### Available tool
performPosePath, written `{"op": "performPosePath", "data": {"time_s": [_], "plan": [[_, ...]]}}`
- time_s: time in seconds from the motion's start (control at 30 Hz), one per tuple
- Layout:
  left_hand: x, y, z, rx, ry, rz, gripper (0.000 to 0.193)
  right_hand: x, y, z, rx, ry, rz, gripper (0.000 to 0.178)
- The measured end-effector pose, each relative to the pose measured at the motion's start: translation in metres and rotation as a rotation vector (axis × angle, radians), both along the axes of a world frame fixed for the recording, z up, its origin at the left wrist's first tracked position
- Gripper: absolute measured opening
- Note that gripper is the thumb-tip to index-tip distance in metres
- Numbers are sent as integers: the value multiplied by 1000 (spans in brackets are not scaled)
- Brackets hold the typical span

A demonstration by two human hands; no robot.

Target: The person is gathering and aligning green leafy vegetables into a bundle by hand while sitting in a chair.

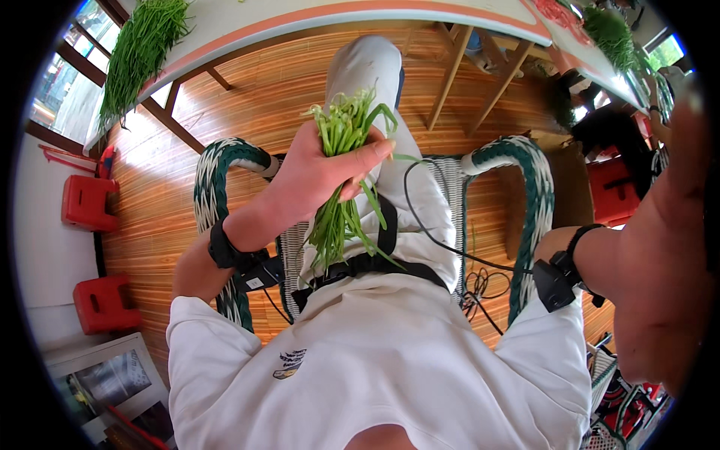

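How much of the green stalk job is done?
Gathered so far: one bunch of green stalks, gripped in the left hand. The right hand is raised close to the camera, blurred. Left: piles of stalks lie on the table, with more farther right.

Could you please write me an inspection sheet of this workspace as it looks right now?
Surface: long white table with an orange edge, ahead of the knees.
Job's things: bunch of green stalks upright over the lap.
Clutter: loose green stalks piled on the table's left end.
Hands: left hand shut around the bunch; right hand raised close to the camera, blurred.
Cables: black cable looping across the lap.
Surroundings: woven chair, wooden floor, red stools.
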State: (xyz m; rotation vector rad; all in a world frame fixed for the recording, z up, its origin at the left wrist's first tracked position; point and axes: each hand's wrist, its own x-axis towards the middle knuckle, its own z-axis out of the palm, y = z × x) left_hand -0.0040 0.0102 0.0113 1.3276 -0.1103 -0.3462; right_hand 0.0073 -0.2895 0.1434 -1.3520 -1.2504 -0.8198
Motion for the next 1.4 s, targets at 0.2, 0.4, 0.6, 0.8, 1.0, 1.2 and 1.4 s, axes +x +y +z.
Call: {"op": "performPosePath", "data": {"time_s": [0.2,0.4,0.6,0.8,1.0,1.2,1.4], "plan": [[2,2,5,-116,-1,-2,12,-4,33,10,-239,370,3,48],[0,10,9,-227,-12,13,16,29,71,-77,-1140,728,41,38],[2,7,8,-213,48,24,14,34,79,-152,-1042,939,328,34],[2,10,8,-207,15,37,14,18,55,-84,-630,716,293,47],[7,5,13,-150,10,105,14,2,24,36,-654,-35,184,129],[-2,7,6,-161,-17,62,11,12,21,35,-350,-120,284,127],[4,2,13,-93,-10,119,11,38,-15,46,-206,-135,21,125]]}}
